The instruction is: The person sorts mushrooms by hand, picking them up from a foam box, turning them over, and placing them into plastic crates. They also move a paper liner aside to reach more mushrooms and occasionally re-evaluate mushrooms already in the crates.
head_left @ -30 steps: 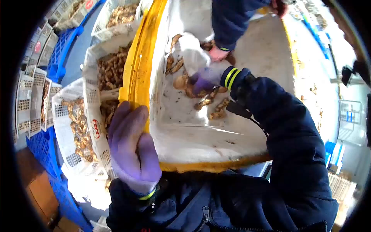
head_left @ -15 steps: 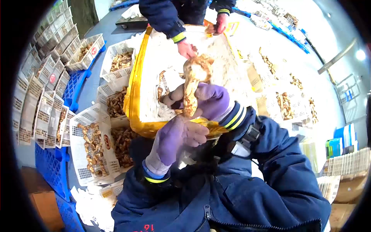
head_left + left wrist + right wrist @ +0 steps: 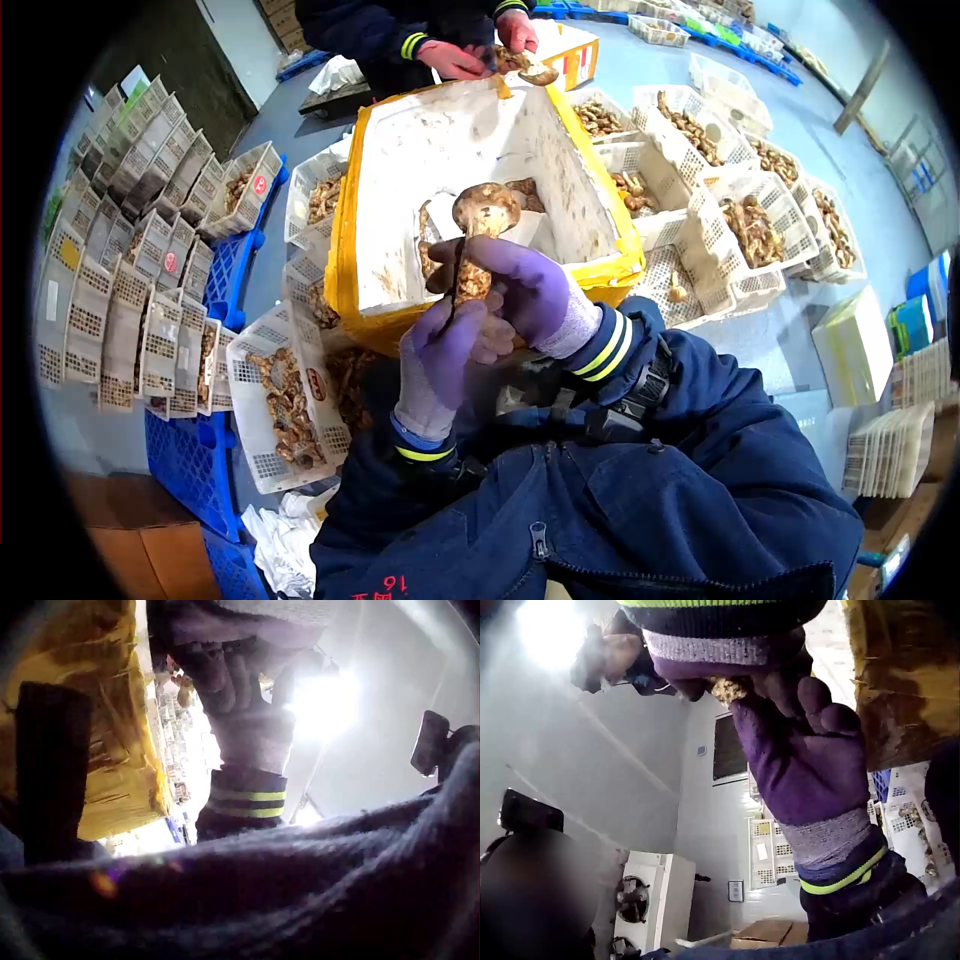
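Note:
Both purple-and-grey gloved hands hold one brown-and-white mushroom [image 3: 484, 212] over the near edge of a foam box [image 3: 380, 130] bound with yellow tape. It stands cap up, its stem pointing down. My left hand [image 3: 440, 350] grips the lower stem with thumb and fingers. From the other side, my right hand [image 3: 530, 290] pinches the stem below the cap. In the right wrist view, the brown stem end [image 3: 729, 690] shows between the gloves, above the left hand [image 3: 802, 772]. The left wrist view shows the right hand [image 3: 244, 727], with the mushroom hidden. More mushrooms [image 3: 428, 245] lie inside the box.
Another person's pink-gloved hands [image 3: 450, 60] hold a mushroom [image 3: 537, 74] beyond the box. White crates of mushrooms stand at the left [image 3: 285, 400] and right [image 3: 755, 235]. Stacked crates [image 3: 130, 310] rest on blue pallets [image 3: 190, 460] at far left.
My right hand has come up out of the box with a mushroom. The left hand has left the box rim and joined it on the stem. The other person's hands have drawn back from the box.

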Demonstrator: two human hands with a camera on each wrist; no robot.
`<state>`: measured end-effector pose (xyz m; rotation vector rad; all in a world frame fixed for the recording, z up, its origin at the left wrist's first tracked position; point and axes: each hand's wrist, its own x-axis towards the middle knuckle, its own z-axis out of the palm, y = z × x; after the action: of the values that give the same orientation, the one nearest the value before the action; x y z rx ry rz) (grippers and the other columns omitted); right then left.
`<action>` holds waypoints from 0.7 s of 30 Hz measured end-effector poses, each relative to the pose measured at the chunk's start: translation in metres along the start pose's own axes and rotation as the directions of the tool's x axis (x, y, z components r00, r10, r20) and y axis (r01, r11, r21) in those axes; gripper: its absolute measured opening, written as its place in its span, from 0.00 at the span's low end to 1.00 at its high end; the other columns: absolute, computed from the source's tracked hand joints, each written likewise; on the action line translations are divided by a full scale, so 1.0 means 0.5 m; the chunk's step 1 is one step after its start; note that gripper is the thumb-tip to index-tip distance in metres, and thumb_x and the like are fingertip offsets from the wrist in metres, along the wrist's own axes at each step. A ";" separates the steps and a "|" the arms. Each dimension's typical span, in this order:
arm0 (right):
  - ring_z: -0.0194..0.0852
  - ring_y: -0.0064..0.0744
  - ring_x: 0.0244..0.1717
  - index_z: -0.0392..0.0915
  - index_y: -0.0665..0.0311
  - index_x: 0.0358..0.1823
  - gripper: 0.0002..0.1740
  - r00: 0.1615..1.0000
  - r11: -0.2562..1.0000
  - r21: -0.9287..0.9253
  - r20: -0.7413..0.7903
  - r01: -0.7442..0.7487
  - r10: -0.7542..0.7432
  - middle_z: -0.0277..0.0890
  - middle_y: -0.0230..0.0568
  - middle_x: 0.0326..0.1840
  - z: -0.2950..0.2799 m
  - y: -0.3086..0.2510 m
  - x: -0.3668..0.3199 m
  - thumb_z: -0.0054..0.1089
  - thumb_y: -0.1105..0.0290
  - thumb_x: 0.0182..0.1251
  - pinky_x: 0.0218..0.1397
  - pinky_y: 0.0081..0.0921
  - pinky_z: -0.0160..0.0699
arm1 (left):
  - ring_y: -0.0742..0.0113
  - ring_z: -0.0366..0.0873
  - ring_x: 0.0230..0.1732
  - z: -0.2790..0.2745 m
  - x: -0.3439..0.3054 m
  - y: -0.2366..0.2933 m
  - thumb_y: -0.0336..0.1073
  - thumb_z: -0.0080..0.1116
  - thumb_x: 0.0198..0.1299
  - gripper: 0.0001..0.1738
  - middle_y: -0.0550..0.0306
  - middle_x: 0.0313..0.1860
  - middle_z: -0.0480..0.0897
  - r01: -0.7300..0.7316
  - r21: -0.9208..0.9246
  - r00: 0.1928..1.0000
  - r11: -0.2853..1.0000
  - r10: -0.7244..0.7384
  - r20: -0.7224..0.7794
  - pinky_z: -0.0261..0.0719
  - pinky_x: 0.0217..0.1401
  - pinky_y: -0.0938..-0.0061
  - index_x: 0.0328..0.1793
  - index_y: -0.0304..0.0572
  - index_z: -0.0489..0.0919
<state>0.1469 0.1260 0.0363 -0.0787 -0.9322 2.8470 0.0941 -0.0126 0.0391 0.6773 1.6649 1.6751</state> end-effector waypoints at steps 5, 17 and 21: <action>0.80 0.37 0.43 0.78 0.67 0.45 0.13 0.912 0.452 -0.810 0.232 0.374 -0.338 0.80 0.42 0.40 -0.033 -0.029 -0.023 0.49 0.67 0.69 0.49 0.28 0.76 | 0.71 0.83 0.32 0.021 0.000 0.002 0.36 0.51 0.69 0.12 0.54 0.32 0.85 -0.104 0.141 0.992 0.985 0.092 0.090 0.78 0.35 0.79 0.42 0.34 0.80; 0.77 0.28 0.28 0.79 0.67 0.44 0.14 0.665 0.580 -0.802 -0.357 0.143 -0.656 0.79 0.37 0.32 -0.412 -0.326 -0.192 0.52 0.62 0.73 0.36 0.21 0.76 | 0.63 0.81 0.54 -0.025 0.074 -0.004 0.32 0.50 0.70 0.16 0.50 0.52 0.84 -0.301 0.625 0.934 0.720 0.356 0.040 0.77 0.51 0.75 0.60 0.36 0.78; 0.76 0.34 0.25 0.78 0.65 0.44 0.22 0.554 0.875 -0.452 -0.780 -0.175 -0.292 0.77 0.37 0.26 -0.805 -0.199 -0.286 0.59 0.51 0.65 0.30 0.28 0.76 | 0.60 0.78 0.57 -0.127 0.172 -0.072 0.36 0.49 0.72 0.18 0.47 0.57 0.81 -0.148 0.768 0.825 0.623 0.506 -0.251 0.73 0.61 0.68 0.61 0.34 0.77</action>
<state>0.3384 0.4185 -0.2286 -1.3062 -1.2739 1.9487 -0.0057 0.0106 -0.0079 1.0928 2.7596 1.4254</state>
